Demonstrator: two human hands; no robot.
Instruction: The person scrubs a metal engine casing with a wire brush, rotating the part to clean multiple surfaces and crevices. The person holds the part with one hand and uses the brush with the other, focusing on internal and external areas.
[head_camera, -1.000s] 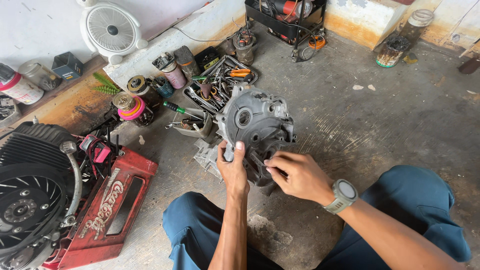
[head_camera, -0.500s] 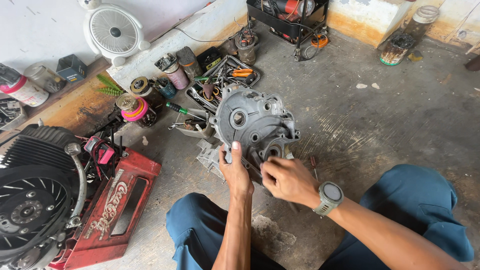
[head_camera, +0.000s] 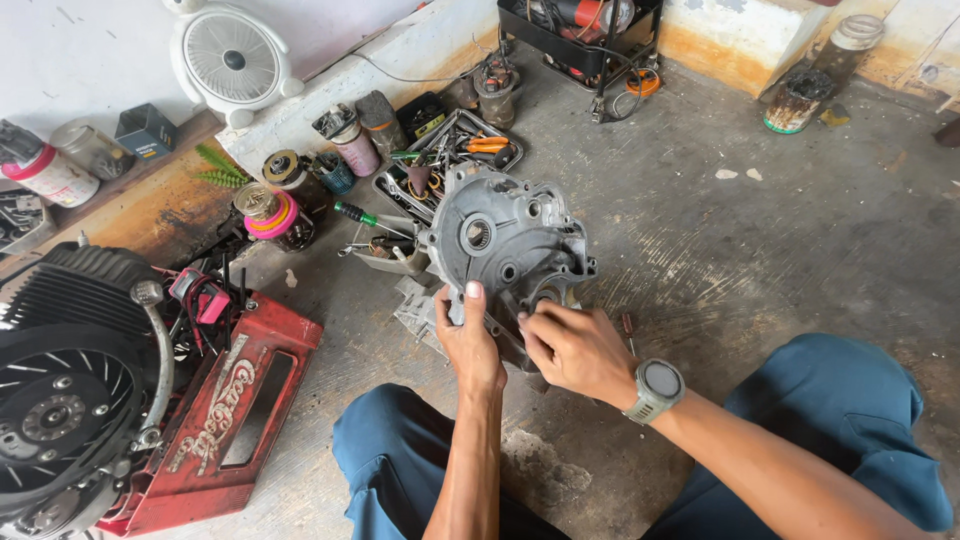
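Note:
A grey cast-metal engine case (head_camera: 510, 240) stands tilted on the concrete floor in front of my knees. My left hand (head_camera: 468, 335) grips its near left edge, thumb pointing up against the casting. My right hand (head_camera: 570, 345), a grey watch on its wrist, has its fingertips pinched at the lower rim of the case near a round opening. Whether a small part sits between those fingertips is hidden. My legs in blue trousers frame both arms.
A metal tray of wrenches and pliers (head_camera: 450, 160) lies behind the case, with a green-handled screwdriver (head_camera: 365, 215) beside it. At the left stands a black finned engine (head_camera: 70, 370) on a red crate (head_camera: 235, 400). Cans, jars and a white fan (head_camera: 230, 60) line the ledge.
The view has shifted slightly, so the case and hands sit a little lower. My right hand's fingers have moved in closer to the lower rim. My left hand keeps its grip.

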